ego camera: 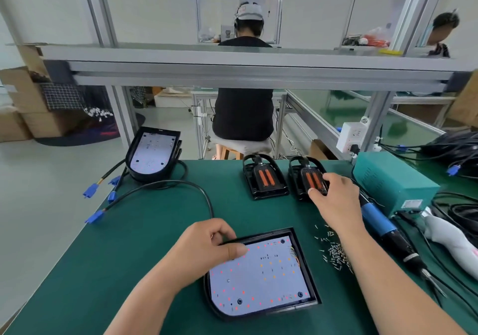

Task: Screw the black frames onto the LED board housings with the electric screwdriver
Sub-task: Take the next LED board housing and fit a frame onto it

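With your left hand (207,246) pinching the top-left rim of the housing (261,272) in front of you, thumb on its board, hold it steady and lift squarely the right frame (306,176) of the 2 beyond it, which your right hand (336,200) grips with curled fingers.

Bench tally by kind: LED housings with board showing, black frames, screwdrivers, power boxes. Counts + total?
LED board housing, board showing: 2 (the far one tops a stack)
Black frame: 2
Electric screwdriver: 1
Green power box: 1
Total: 6
Loose screws: too many to count.
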Tool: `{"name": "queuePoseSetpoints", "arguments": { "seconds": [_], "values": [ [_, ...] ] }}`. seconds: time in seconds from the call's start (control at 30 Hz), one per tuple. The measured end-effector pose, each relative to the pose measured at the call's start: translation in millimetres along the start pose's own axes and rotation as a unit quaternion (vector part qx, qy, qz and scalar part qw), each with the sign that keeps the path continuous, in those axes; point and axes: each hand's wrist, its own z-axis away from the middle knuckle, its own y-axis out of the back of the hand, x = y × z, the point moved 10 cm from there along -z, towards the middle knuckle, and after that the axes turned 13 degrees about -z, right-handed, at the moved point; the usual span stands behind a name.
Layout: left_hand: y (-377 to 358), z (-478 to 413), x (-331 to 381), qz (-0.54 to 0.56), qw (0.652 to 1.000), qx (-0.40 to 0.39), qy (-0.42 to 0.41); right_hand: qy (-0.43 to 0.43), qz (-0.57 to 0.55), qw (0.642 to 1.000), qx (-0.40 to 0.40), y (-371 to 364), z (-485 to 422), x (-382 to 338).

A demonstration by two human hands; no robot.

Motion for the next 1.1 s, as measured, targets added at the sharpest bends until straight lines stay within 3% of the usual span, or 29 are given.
{"name": "queuePoseSetpoints", "arguments": {
  "seconds": [0.3,0.43,0.63,0.8,0.97,1.1],
  "values": [
    [-4.3,-3.6,-1.3,0.031,1.000,0.005,-0.006,0.042,0.209,0.976,-0.050,-24.7,-9.8,-7.3],
    [-11.4,-6.9,-0.4,0.032,0.999,0.000,-0.003,0.038,0.207,0.977,-0.044,-24.6,-13.0,-8.7],
    [-10.8,-7.2,-1.8,0.024,1.000,0.000,-0.010,-0.030,-0.047,0.996,-0.069,-12.6,-16.2,-2.9],
    [-11.6,-6.9,-0.6,0.030,0.999,-0.014,-0.006,-0.008,-0.292,0.954,-0.073,6.9,-7.0,-14.9],
    [-8.4,-4.7,1.5,0.063,0.998,-0.019,0.007,0.027,-0.352,0.925,-0.142,20.9,21.4,-30.7],
    [-6.7,-3.3,0.7,0.060,0.998,-0.022,0.018,0.065,-0.369,0.892,-0.254,14.0,61.0,-38.6]
  ]
}}
